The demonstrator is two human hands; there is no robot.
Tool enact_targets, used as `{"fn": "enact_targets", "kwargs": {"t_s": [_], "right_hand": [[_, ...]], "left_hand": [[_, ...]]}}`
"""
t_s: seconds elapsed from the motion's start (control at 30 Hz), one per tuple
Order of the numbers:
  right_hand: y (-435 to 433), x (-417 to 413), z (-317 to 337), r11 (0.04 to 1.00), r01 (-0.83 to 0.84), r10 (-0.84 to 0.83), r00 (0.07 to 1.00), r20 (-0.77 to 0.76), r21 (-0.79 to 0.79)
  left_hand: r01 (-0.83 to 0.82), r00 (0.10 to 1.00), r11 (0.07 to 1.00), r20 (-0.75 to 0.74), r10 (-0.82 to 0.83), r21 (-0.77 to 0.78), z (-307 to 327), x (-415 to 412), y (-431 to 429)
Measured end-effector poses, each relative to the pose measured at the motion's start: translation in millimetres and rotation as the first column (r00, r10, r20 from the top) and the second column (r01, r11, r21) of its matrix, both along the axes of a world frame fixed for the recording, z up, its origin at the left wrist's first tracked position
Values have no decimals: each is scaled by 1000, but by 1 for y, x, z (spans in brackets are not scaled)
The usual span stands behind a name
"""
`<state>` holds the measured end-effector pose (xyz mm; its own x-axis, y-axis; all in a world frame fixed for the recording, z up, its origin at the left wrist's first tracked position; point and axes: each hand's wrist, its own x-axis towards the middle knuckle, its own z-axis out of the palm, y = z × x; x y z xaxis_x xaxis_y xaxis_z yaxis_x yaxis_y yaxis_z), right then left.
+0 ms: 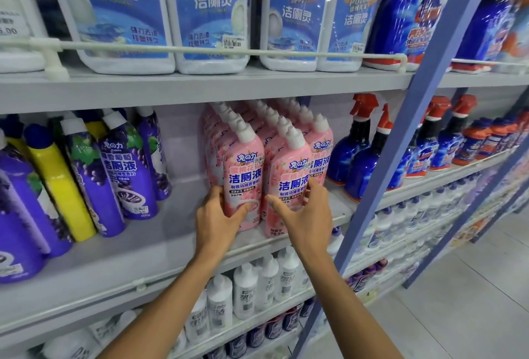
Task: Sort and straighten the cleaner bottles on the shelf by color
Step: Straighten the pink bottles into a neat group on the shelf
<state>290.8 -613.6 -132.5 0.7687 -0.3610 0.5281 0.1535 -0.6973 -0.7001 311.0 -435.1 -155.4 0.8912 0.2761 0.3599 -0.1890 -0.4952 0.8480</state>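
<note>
On the middle shelf (160,244), the pink cleaner bottles (274,129) stand upright in tight rows, with a bare gap to their left. Beyond it, purple bottles (126,175) and a yellow bottle (57,184) lean together, colours mixed. The step in hand looks like squaring the pink block. The left hand (219,215) curls its fingers (216,192) round the front-left pink bottle (243,181), and the right hand (303,215) grips the front-right pink bottle (289,187). Next, both bottles probably need setting level at the shelf edge; then the yellow one wants separating.
</note>
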Motion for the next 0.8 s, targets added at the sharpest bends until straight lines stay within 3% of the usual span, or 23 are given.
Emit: {"fn": "enact_targets", "kwargs": {"t_s": [0.27, 0.4, 0.6, 0.8], "right_hand": [[-4, 2, 3, 994, -84, 82, 996, 31, 69], [-14, 4, 12, 961, -223, 214, 974, 69, 164], [-42, 26, 50, 888, -434, 422, 900, 107, 151], [-51, 34, 44, 858, -495, 480, 867, 134, 133]], "left_hand": [[-1, 1000, 998, -25, -1, -61, 4, -4, -5], [8, 998, 996, -63, -14, -89, 15, -9, -8], [-42, 983, 980, 167, 75, -193, 66, 2, -6], [-31, 981, 990, 185, 56, -134, 75, 2, -11]]}}
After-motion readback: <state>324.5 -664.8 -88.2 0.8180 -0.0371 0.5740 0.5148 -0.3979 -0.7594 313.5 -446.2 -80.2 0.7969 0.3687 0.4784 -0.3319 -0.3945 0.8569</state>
